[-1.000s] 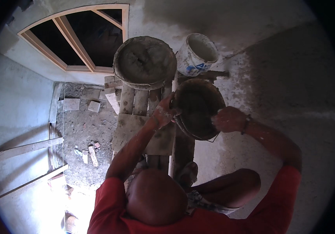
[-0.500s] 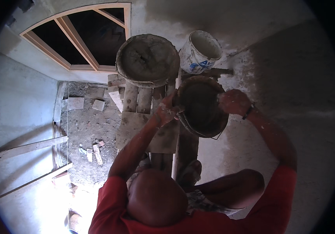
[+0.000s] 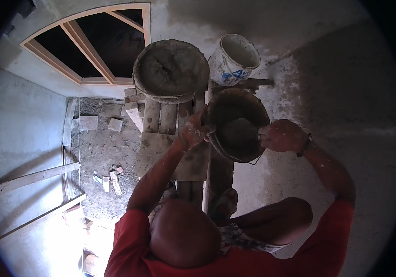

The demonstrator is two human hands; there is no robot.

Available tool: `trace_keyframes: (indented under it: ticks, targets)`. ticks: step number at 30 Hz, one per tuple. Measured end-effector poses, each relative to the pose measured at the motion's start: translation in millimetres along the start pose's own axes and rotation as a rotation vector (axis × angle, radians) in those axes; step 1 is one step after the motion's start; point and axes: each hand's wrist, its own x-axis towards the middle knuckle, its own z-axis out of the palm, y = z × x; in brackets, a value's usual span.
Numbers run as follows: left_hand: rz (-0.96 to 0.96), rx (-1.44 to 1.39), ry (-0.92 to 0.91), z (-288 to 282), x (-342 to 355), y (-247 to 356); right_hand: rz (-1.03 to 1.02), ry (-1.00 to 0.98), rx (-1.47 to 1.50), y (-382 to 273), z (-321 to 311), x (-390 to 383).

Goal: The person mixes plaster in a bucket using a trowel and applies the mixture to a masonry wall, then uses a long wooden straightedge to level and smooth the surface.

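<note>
Fingers of my left hand (image 3: 193, 131) grip the left rim of a dark, round, mortar-smeared bucket (image 3: 231, 100) between both hands, its mouth stretching far to near. My right hand (image 3: 283, 135) curls at its right side, holding what I cannot tell, elbow bent outward. Farther left sits a broad grey mortar-filled tub (image 3: 172, 97).

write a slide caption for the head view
Left hand gripping a dark bucket by the rim, right hand at its opposite side, a wide tub of grey mix and a white bucket beyond.

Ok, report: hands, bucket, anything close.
Left hand gripping dark bucket, left side. Right hand at right side, grip unclear. White bucket, filled tub just beyond.
</note>
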Motion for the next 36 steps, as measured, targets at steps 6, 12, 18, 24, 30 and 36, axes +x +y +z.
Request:
trace_keyframes:
  ticks: [6,12,18,24,30,36]
  targets:
    - [-0.086,-0.053,-0.086,0,6,-1,0.066,0.026,-0.55,2,6,27]
    - [-0.047,-0.012,-0.034,-5,3,0,0.108,0.364,-0.898,-28,-19,32]
    - [-0.056,-0.034,-0.001,5,1,-2,0.191,0.089,-0.9,-11,30,23]
    - [-0.046,-0.003,-0.041,-1,2,3,-0.056,-0.031,-0.576,-52,-9,0]
    - [-0.062,-0.079,-0.044,2,3,-1,0.1,0.16,-0.782,8,-3,18]
    - [-0.097,-0.015,-0.06,-4,3,5,0.196,0.22,-0.963,-14,-9,19]
